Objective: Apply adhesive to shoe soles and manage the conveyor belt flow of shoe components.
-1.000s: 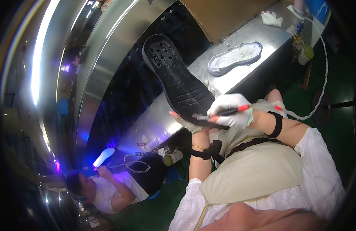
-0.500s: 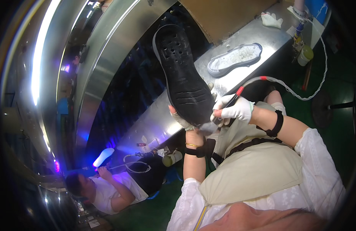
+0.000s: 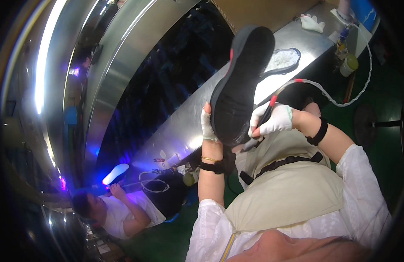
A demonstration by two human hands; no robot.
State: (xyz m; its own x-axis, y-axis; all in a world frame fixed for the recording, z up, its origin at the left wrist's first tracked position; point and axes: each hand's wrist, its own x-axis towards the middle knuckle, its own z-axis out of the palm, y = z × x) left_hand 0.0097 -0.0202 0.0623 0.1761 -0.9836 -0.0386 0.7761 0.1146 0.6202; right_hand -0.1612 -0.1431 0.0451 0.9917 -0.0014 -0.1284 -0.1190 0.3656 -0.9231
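My left hand (image 3: 207, 125), in a white fingerless glove, grips a large black shoe sole (image 3: 239, 89) by its near end. The sole slants up and to the right over the metal bench. Most of my left fingers are hidden behind it. My right hand (image 3: 275, 120), gloved the same way, closes around the dark handle of a brush (image 3: 266, 117) with red bands. Its tip is beside the sole's near end; contact is hard to make out. A pale hose (image 3: 330, 98) runs from the handle to the right.
Behind the held sole, a second sole (image 3: 296, 67) with white filling lies on the metal bench (image 3: 180, 124). A loose white glove (image 3: 312, 22) and a greenish pot (image 3: 349, 63) are farther right. At lower left, a co-worker (image 3: 127, 212) holds a brightly lit sole (image 3: 116, 174).
The black sole has swung rightward and turned, now covering part of the bench sole. My left hand has tilted with it, and the brush has shifted slightly right and down.
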